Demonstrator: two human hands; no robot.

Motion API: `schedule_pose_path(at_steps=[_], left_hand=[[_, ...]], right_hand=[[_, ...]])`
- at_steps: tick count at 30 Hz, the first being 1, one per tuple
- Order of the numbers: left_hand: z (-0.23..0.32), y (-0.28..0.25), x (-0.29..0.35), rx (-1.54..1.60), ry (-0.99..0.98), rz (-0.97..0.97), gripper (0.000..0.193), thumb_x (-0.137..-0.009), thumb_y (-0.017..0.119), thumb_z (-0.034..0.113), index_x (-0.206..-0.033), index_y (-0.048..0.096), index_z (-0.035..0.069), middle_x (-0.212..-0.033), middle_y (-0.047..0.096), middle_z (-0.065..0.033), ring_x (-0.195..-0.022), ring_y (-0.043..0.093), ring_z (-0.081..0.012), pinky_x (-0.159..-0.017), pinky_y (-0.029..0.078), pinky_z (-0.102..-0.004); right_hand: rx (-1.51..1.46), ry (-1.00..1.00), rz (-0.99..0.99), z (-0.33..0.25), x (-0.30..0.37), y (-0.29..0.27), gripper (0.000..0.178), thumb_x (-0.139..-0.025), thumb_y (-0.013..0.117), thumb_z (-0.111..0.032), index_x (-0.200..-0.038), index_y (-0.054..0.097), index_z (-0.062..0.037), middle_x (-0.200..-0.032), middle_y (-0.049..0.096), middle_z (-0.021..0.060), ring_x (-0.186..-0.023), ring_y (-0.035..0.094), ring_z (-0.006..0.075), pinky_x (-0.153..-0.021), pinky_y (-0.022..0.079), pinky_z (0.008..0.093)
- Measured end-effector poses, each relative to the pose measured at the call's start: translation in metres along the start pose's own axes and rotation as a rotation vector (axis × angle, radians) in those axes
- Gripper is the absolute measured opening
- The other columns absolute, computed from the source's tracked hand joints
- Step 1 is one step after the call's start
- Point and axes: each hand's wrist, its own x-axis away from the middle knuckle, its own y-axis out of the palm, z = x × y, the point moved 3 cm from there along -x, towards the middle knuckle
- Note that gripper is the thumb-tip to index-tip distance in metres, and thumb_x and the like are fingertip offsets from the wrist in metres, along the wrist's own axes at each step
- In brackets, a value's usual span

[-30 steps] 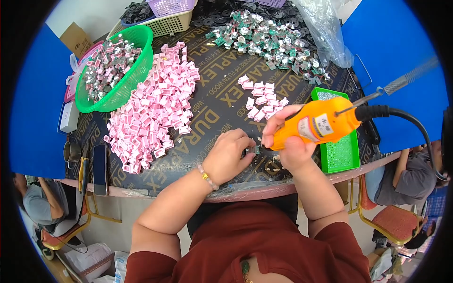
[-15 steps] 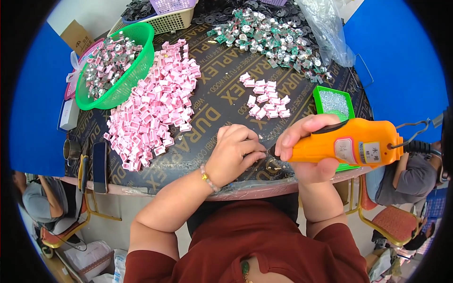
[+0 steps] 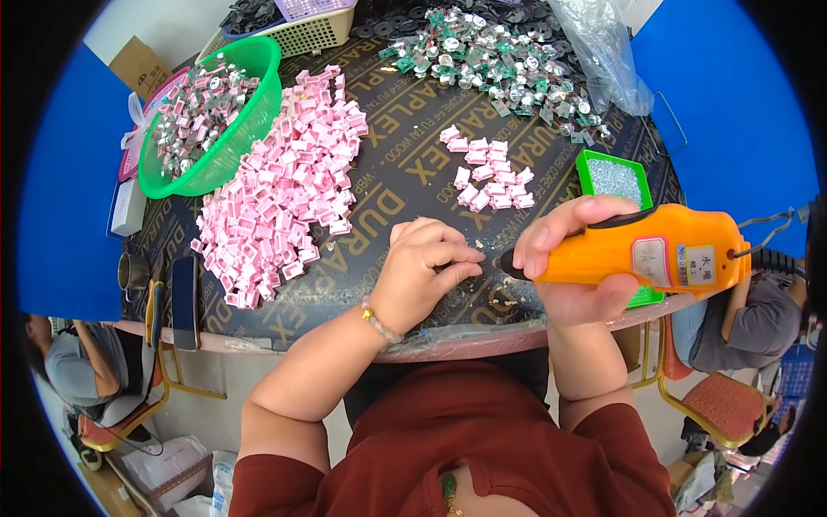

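My right hand is wrapped round an orange electric screwdriver, held on its side. The dark tip of the tool points left toward my left hand, with a small gap between them. On my left hand the thumb and fingers are pinched together; whatever they hold, if anything, is too small or hidden. Beyond my hands lies a small group of pink plastic housings. A large heap of the same pink housings spreads out to the left. Close to the screwdriver stands a green tray of small silvery screws.
A green basket with mixed pink and metallic parts leans at the left. Circuit-board pieces are heaped at the back, near a clear plastic bag. A phone and a metal cup lie left. Other people sit nearby.
My right hand and the screwdriver have shifted a little to the right, so the gap to my left fingertips is wider. My left hand has barely moved and stays pinched.
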Motion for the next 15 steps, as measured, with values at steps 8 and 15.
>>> schedule_pose_path(at_steps=[8,15], left_hand=[[0.0041,-0.0027,-0.0019,-0.014,0.007,-0.021,0.013,-0.068,0.075,0.014,-0.08,0.071,0.013,-0.079,0.059,0.0031,-0.081,0.055,-0.0157,-0.078,0.037,-0.0293],[0.0027,-0.0015,0.0002,0.012,0.007,-0.052,0.014,-0.068,0.076,0.018,-0.08,0.07,0.014,-0.082,0.059,0.0037,-0.087,0.054,-0.0164,-0.081,0.035,-0.0315]], right_hand=[[-0.09,-0.037,-0.051,0.0014,0.0,-0.0019,0.07,-0.076,0.062,-0.062,-0.11,0.04,-0.0054,-0.081,0.058,0.0148,-0.061,0.059,0.0186,-0.058,0.053,0.0327],[-0.081,-0.033,-0.07,0.0006,0.0024,0.001,0.067,-0.078,0.062,-0.06,-0.111,0.04,-0.0061,-0.082,0.058,0.0156,-0.061,0.059,0.019,-0.057,0.052,0.0332]])
